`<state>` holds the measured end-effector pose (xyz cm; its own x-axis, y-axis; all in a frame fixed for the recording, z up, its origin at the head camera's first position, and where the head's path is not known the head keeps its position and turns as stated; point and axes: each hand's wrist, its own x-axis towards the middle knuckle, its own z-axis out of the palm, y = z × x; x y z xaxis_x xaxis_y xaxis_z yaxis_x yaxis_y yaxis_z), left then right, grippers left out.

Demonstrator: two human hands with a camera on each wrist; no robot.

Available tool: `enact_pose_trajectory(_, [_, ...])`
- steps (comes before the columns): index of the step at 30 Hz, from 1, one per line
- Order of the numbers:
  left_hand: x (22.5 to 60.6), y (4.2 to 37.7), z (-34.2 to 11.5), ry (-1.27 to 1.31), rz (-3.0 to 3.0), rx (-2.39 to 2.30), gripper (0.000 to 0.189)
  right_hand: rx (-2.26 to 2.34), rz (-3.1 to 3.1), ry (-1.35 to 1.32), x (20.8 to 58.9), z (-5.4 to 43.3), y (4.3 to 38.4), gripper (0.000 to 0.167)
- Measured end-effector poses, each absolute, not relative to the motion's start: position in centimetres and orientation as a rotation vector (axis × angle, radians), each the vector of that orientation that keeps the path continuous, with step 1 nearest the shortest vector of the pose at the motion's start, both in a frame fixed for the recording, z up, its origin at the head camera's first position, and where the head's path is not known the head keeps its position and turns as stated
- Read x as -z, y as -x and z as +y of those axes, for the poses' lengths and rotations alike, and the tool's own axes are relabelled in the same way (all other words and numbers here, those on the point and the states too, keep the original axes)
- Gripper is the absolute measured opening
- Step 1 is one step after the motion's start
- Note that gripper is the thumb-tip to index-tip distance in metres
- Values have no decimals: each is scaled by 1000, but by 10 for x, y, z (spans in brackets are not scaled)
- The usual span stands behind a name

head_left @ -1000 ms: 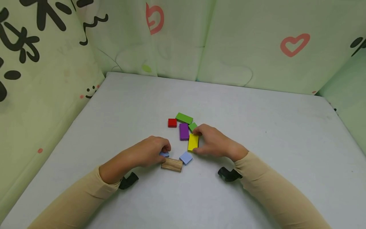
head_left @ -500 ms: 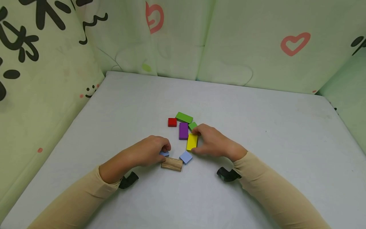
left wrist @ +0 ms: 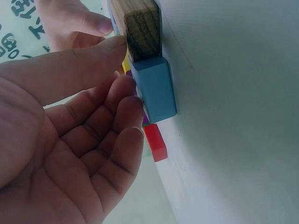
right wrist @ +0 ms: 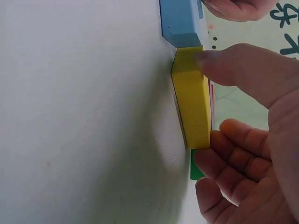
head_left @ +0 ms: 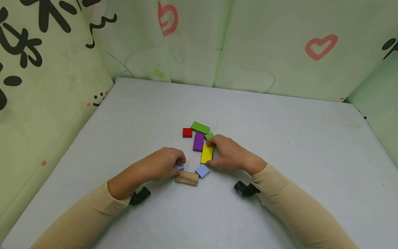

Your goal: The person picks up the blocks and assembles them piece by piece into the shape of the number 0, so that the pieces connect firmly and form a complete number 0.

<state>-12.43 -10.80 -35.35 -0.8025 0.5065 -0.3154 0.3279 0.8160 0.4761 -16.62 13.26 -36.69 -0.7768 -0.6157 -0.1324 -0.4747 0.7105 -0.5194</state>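
Observation:
My right hand (head_left: 231, 154) holds a yellow block (head_left: 207, 154) lengthwise, thumb at its near end and fingertips at the far end. A purple block (head_left: 198, 142) lies against the yellow one's upper left, slightly tilted. My left hand (head_left: 164, 164) is over a light blue block (head_left: 178, 167), mostly covered in the head view. In the left wrist view its fingertips touch that blue block (left wrist: 156, 91), while the thumb lies by the wooden block (left wrist: 142, 30). Another light blue block (head_left: 202, 171) sits turned like a diamond between the yellow block and the wooden one.
At the far side of the group are a red block (head_left: 187, 132), a long green block (head_left: 200, 127) and a small green block (head_left: 209, 136), partly behind the right fingers. A white table (head_left: 295, 166) carries everything; patterned curtains (head_left: 261, 45) surround it.
My right hand has slid the yellow block a little to the left. The purple block's near end has shifted left, so it now slants. My left hand has stayed in place.

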Motion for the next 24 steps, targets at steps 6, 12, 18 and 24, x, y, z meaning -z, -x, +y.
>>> enact_pose_trajectory(6, [353, 124, -108, -620, 2567, -567, 26, 668, 2621, 852, 367, 132, 167, 57])
enact_pose_trajectory(12, [353, 124, -108, -620, 2564, -577, 26, 663, 2618, 849, 367, 132, 167, 57])
enact_pose_trajectory(18, [353, 124, -108, -615, 2563, -574, 26, 661, 2616, 861, 365, 132, 166, 57])
enact_pose_trajectory(24, [353, 124, -108, -624, 2566, -575, 25, 646, 2618, 876, 365, 133, 167, 58])
